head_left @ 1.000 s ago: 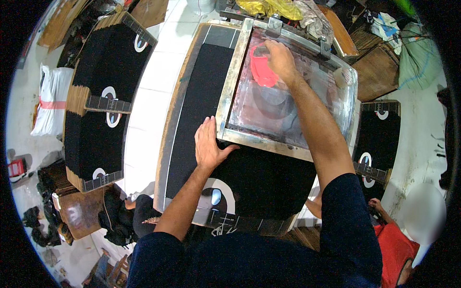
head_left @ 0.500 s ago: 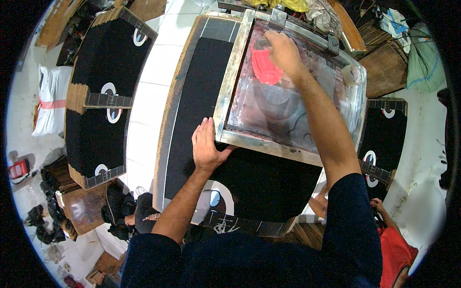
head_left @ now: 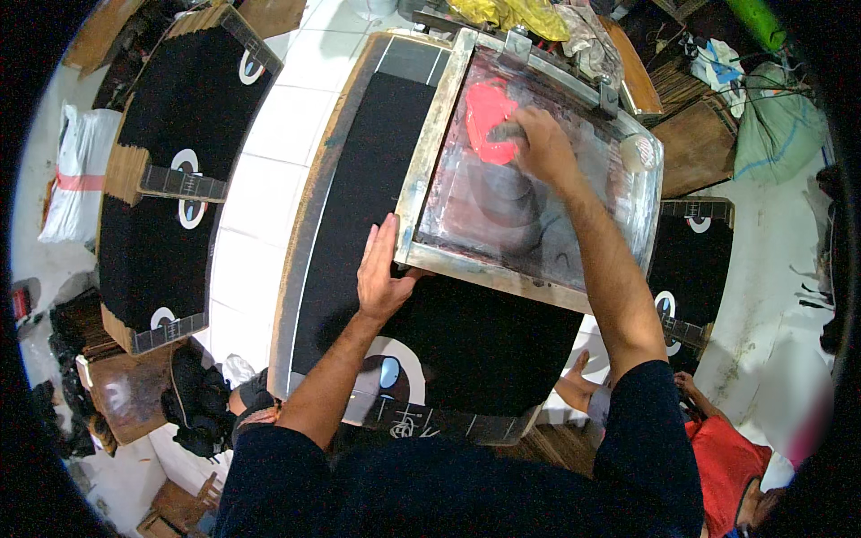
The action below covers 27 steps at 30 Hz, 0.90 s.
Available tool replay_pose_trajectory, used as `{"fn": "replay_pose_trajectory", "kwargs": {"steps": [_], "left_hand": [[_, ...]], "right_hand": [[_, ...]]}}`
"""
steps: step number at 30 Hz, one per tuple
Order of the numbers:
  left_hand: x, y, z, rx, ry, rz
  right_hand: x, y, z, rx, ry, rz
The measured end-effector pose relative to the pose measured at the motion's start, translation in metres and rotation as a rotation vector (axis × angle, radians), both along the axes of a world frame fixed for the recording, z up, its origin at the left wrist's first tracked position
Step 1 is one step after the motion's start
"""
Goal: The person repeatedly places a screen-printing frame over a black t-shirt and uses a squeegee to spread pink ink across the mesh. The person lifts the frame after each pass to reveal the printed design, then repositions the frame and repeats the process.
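A wooden-framed printing screen rests over a stack of black printed sheets. Its near left corner sits between the thumb and straight fingers of my left hand, which grips it there. On the mesh, toward the far left, lies a smeared patch of pink-red ink. My right hand is closed on a small dark grey squeegee at the ink's right edge; the fingers hide much of the tool. A dark round shape shows faintly through the mesh.
Metal hinge clamps hold the screen's far side. A pale cup stands on its right rim. More black sheet stacks lie left and right. A person in red is at the lower right. Yellow cloth lies at the back.
My right hand has moved nearer and slightly right with the squeegee, from the ink's far end to its right edge. The ink patch has changed shape. My left hand stays at the screen's corner.
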<state>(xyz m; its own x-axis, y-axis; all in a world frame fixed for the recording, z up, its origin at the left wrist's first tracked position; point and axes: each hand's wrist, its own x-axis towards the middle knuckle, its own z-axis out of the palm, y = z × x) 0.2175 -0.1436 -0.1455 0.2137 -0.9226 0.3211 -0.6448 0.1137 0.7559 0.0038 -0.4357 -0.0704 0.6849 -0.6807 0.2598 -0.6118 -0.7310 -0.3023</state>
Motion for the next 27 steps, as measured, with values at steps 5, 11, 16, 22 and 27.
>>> {"fn": "replay_pose_trajectory", "kwargs": {"steps": [5,11,16,22,27], "left_hand": [[-0.002,0.005,-0.002,-0.034,0.071,0.010],[0.000,0.004,-0.002,-0.035,0.073,0.008],[0.000,0.005,-0.001,-0.022,0.038,0.010],[0.000,0.004,0.002,-0.021,0.048,0.010],[0.000,0.005,-0.001,-0.062,0.047,0.015]], "right_hand": [[-0.001,-0.003,0.023,0.162,0.063,-0.076],[0.011,-0.029,0.016,0.237,0.074,-0.003],[0.033,-0.075,-0.001,0.104,0.015,0.022],[0.004,0.011,-0.013,0.114,0.010,-0.127],[-0.009,0.067,-0.015,-0.037,-0.231,-0.187]]}}
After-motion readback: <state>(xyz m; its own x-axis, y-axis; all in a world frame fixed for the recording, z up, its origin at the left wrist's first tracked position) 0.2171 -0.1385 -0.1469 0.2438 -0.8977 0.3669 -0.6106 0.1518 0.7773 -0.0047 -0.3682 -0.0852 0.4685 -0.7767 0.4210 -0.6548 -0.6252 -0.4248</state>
